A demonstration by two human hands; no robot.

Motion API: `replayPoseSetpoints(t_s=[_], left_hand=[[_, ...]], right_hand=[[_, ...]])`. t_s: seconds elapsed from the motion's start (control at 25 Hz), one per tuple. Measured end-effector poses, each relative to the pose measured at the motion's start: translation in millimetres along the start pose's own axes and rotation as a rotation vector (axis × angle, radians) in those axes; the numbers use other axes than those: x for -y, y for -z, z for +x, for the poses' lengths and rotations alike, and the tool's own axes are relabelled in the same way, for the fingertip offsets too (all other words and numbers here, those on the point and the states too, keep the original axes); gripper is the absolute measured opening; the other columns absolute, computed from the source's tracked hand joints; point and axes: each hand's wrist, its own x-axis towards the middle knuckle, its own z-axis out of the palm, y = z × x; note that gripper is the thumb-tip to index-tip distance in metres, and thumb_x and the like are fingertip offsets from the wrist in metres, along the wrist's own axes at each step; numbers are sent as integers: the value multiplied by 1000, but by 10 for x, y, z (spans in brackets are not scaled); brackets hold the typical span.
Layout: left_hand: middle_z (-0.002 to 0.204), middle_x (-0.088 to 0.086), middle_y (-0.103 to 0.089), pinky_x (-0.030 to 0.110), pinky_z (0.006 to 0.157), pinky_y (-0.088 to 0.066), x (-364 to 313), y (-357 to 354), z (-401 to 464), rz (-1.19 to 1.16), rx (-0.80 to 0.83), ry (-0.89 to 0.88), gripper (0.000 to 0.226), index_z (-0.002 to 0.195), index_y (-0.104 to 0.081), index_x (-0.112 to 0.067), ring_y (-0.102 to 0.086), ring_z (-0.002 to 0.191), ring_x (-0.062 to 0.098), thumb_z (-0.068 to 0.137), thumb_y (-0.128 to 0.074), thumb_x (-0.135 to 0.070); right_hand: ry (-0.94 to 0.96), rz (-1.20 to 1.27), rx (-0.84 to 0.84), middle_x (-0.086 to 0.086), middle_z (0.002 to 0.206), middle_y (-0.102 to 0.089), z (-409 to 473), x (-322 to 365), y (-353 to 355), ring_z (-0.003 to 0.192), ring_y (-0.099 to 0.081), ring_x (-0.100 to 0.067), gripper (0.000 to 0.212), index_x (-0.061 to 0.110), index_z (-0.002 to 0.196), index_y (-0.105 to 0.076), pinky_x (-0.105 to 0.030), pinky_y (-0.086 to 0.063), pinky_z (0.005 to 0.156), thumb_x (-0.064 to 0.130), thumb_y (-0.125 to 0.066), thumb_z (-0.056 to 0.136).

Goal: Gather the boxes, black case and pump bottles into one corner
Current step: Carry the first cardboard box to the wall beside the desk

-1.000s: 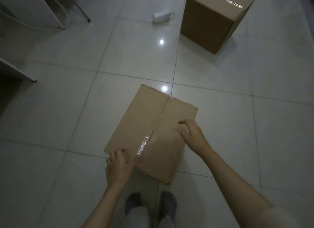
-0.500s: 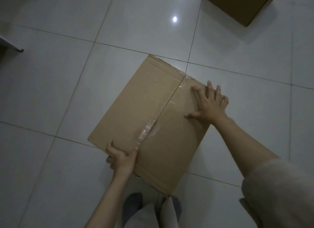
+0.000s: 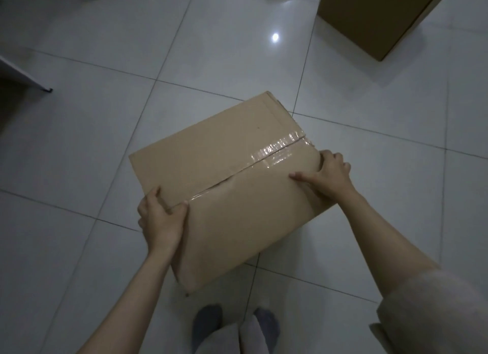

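Head view, taped box (image 3: 237,184) long axis lower-left to upper-right, left hand (image 3: 162,219) and right hand (image 3: 330,175) each closed on opposite edges

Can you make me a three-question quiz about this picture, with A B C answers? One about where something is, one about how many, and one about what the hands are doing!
1. Where is the second cardboard box?
A. Top right of the floor
B. Bottom left of the floor
C. On top of the taped box

2. How many cardboard boxes show?
A. One
B. Two
C. Four

3. What are the hands doing with the taped box?
A. Both hang away from it
B. Only one touches it
C. Both grip its opposite edges

Answers:
1. A, it sits at the upper right edge of the view, partly cut off.
2. B, there is the taped box in the middle and the one at the top right.
3. C, the left hand clasps the near left edge and the right hand clasps the right edge.
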Motion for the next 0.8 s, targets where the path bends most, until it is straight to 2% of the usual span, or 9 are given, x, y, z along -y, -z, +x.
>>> replayPoseSetpoints(t_s=[0.08,0.16,0.24,0.32,0.4,0.56,0.68,0.8], left_hand=[[145,15,-34,41,108,-29,-268,228,11,16,-9,-95,63,136,-42,-16,-38,129,37,79,-67,-24],[143,14,-36,41,107,-31,-613,530,-40,22,-13,-194,58,133,-46,-17,-41,127,36,79,-66,-25],[144,14,-36,40,107,-32,-1058,882,-118,16,-8,-279,56,132,-48,-17,-41,127,34,79,-66,-26],[144,13,-37,39,107,-32,-1565,1262,-232,11,-7,-360,59,132,-48,-16,-40,129,33,78,-68,-30],[144,11,-38,40,107,-33,-2105,1692,-401,-4,-14,-446,64,132,-48,-18,-42,128,31,75,-71,-35],[143,11,-42,44,109,-35,-3145,2569,-564,-94,-28,-590,68,131,-48,-19,-44,128,29,72,-74,-40],[142,9,-45,45,107,-38,-3881,3045,-486,-170,-54,-690,69,132,-47,-18,-45,127,29,72,-74,-39],[141,9,-44,43,103,-41,-4479,3354,-261,-230,-75,-761,69,133,-46,-15,-46,125,27,73,-73,-38]], right_hand=[[-1,59,6,-16,128,-39,-154,86,239,121,-35,-38,81,10,123,-41,-43,-35,96,51,-76,63],[23,134,9,-15,119,-42,-332,233,627,105,-45,-32,69,9,108,-43,-37,-41,81,48,-78,63],[59,197,-6,-13,108,-45,-540,407,1121,87,-45,-23,59,10,95,-42,-28,-34,60,45,-78,64],[102,234,-41,-10,102,-45,-772,623,1657,77,-43,-17,56,12,89,-41,-24,-27,53,46,-78,64],[152,257,-93,-9,101,-45,-1039,882,2225,73,-42,-12,54,13,88,-42,-23,-27,54,46,-77,64],[288,340,-208,-7,109,-47,-1467,1505,3415,92,-49,-20,55,15,96,-47,-28,-37,68,48,-77,64],[361,386,-222,0,107,-51,-1600,2093,4160,89,-53,-18,63,17,104,-39,-25,-42,63,49,-76,65],[381,371,-253,-5,112,-50,-1583,2734,4649,94,-52,-23,74,18,114,-27,-33,-45,76,49,-75,66]])
